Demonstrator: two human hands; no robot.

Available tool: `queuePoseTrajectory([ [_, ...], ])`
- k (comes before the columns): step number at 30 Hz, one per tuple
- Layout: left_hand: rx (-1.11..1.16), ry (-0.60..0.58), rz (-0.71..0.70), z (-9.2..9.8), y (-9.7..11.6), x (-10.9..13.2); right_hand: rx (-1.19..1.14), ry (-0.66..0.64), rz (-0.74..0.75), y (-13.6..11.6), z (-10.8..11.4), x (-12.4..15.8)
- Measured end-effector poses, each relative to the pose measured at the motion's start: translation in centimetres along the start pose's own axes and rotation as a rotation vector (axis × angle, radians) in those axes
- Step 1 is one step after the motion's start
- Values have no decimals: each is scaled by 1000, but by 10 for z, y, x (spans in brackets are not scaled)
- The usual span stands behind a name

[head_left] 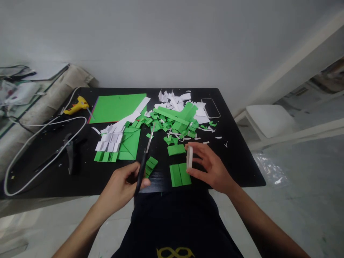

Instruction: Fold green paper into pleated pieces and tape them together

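My left hand [119, 184] is closed around the dark handles of a pair of scissors [143, 163], whose blades point away over the black table. My right hand [215, 170] grips a white roll of tape [189, 157] on edge between thumb and fingers. Just left of the roll lie a creased green paper piece [180, 175] and a smaller green strip [176, 149]. Beside the scissors, partly behind my left thumb, is a folded green piece [151, 165]. Folded white paper strips [109, 142] rest on green paper farther left.
A heap of green scraps [180, 120] and white scraps [174, 100] covers the middle back of the black table [236, 157]. Green sheets [118, 107] lie at the back left, near a yellow glue gun [77, 105]. A white cable [16, 161] loops along the left side.
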State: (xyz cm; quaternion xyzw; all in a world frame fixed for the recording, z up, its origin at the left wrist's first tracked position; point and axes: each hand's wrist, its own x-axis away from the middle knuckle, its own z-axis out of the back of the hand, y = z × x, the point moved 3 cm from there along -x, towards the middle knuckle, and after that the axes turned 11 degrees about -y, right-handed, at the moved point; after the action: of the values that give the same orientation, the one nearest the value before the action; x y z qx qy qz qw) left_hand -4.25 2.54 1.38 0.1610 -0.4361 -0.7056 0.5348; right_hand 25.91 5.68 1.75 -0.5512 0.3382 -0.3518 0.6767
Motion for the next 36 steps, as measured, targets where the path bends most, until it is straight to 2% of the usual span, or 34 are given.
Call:
queuePoseTrajectory([
  [7, -186, -92, -13, 2, 14, -7, 40, 24, 65, -6, -1, -1],
  [16, -393, -75, -36, 8, 16, -6, 18, -60, 47, -8, 0, -3],
  [19, -429, -81, -86, 13, 19, -4, 30, -91, 47, -7, 2, -3],
  [23, -482, -144, -157, 20, 26, -5, 58, -147, 74, -8, 4, -4],
  [28, -556, -230, -141, 21, 28, -10, 97, -180, 110, -7, 4, -4],
  [36, -575, -250, -162, 25, 28, -8, 54, -229, 84, -2, 4, -4],
])
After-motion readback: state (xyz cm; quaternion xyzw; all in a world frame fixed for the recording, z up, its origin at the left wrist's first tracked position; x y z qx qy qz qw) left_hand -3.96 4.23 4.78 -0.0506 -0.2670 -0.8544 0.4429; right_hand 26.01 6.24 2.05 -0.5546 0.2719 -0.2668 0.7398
